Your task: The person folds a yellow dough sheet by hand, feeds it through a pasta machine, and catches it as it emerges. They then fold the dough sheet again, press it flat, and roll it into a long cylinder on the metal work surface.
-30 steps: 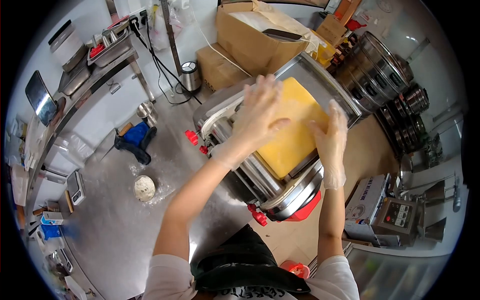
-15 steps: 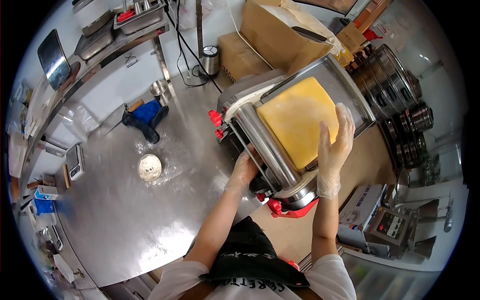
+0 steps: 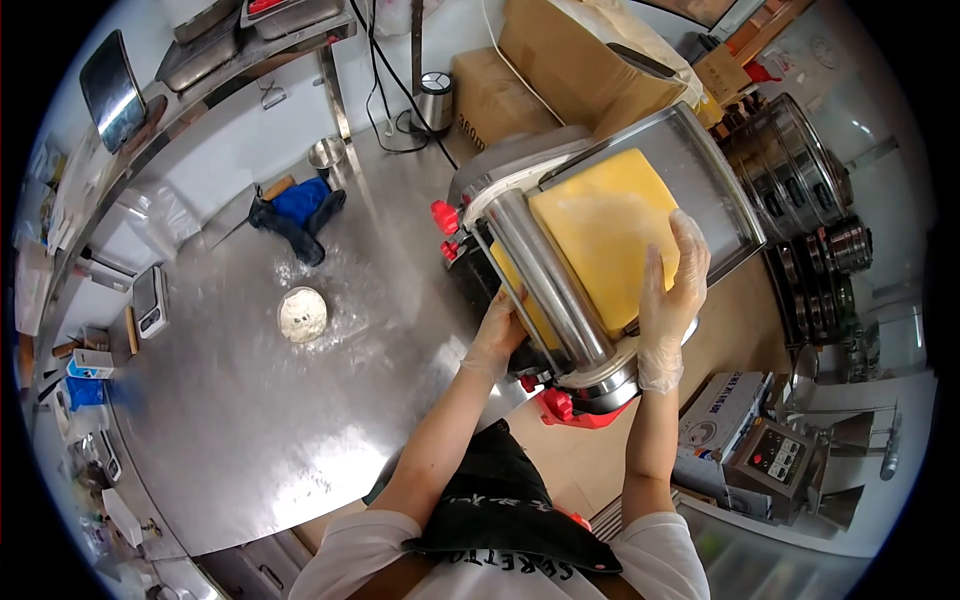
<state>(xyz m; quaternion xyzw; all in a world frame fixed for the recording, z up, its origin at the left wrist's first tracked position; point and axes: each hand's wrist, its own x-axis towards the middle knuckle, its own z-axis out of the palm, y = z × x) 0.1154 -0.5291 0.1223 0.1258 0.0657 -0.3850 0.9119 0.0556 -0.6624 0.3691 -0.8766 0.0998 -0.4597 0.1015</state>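
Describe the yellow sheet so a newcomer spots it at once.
Start at the large steel table and look right in the picture to the roller machine with red knobs. Past its long steel roller, beside the right hand, is the yellow sheet. Its broad, flat, white-dusted yellow surface sets it apart from the grey metal tray.

Bright o/all; glaring white on bench (image 3: 250, 420), lower ctr-L, streaked w/ light on dark screen (image 3: 112, 90), upper L; curved fisheye-style twd edges, blk at corners; sharp mid-frame.
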